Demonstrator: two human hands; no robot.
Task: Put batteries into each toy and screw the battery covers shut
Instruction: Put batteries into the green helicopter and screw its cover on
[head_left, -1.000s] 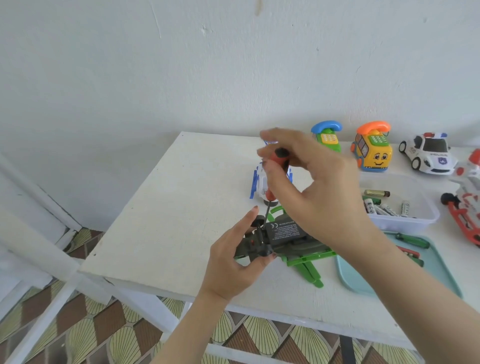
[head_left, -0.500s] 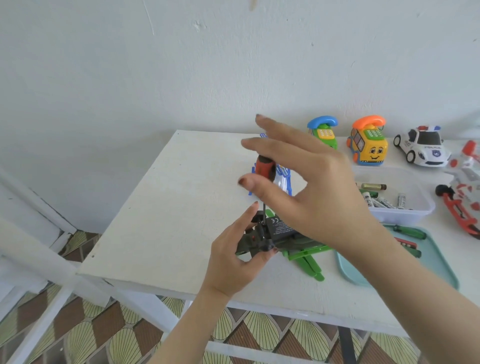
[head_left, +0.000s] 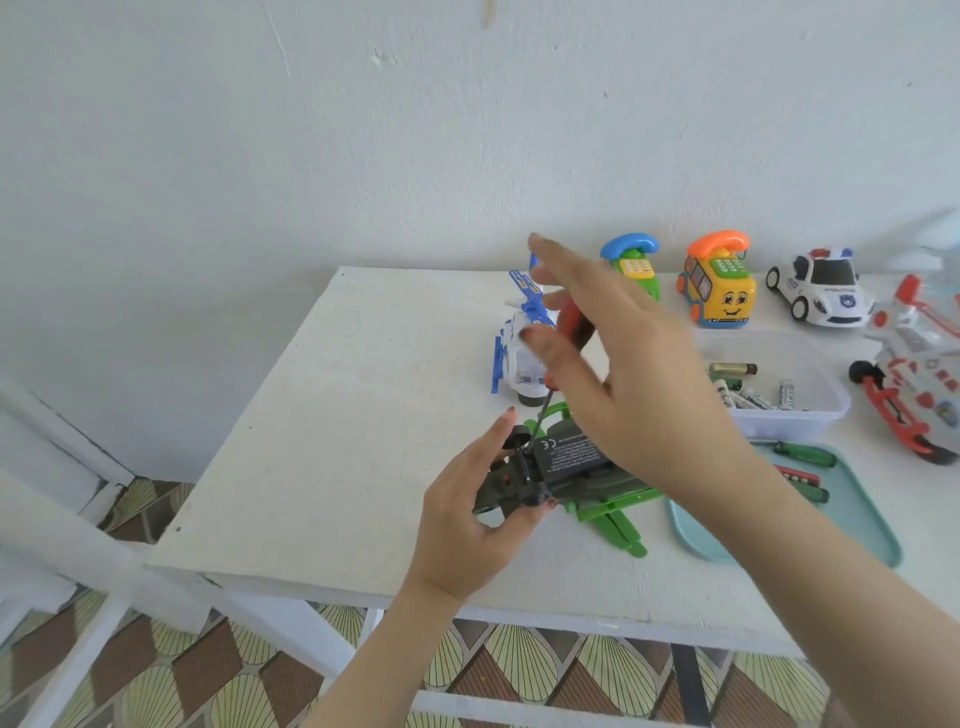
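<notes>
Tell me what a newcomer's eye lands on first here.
At the front of the table, the right hand pinches a red screwdriver, its tip on the upturned green toy that the left hand grips. Behind them, bright toys line the wall, the yellow bus and police car among them, with a tub of batteries in front.

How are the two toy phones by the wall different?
The green phone has a blue handset; the yellow phone has an orange one. The yellow phone shows a smiling face; the green phone is partly hidden behind the right hand. Both stand upright and have keypads.
</notes>
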